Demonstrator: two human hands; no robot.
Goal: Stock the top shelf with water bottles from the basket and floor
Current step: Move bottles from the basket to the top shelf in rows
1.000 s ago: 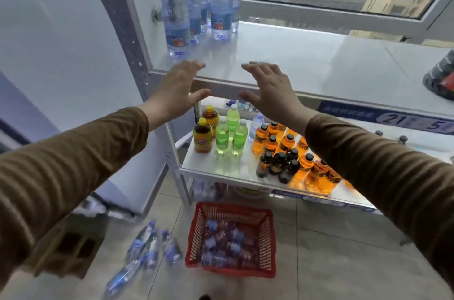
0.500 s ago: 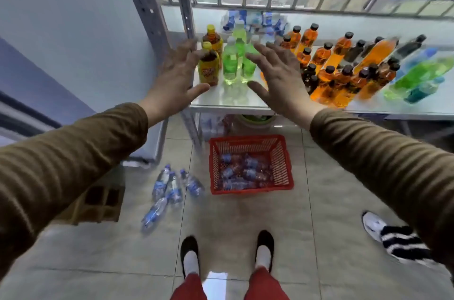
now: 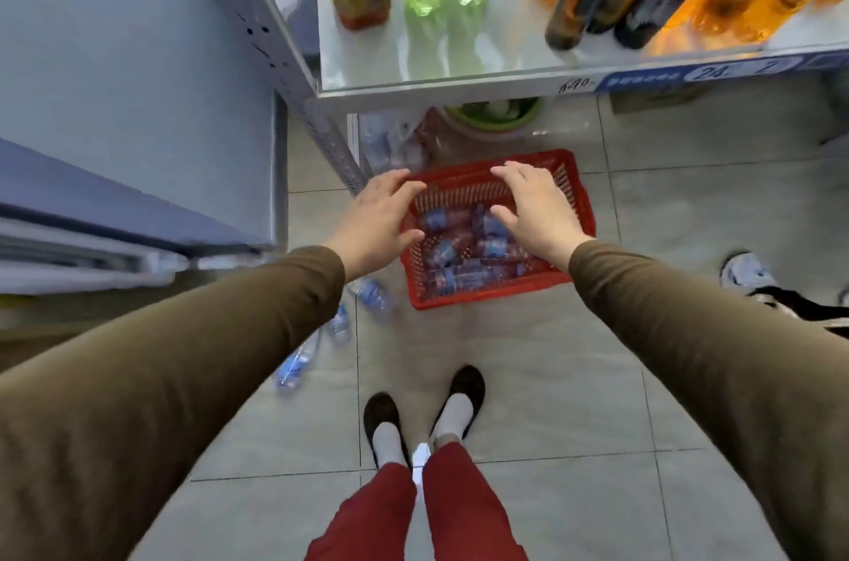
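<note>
The basket (image 3: 576,193) was red plastic lattice, the floor (image 3: 551,399) glossy tile, the shelf (image 3: 459,59) shiny, the sleeves (image 3: 183,376) matt cloth.
</note>
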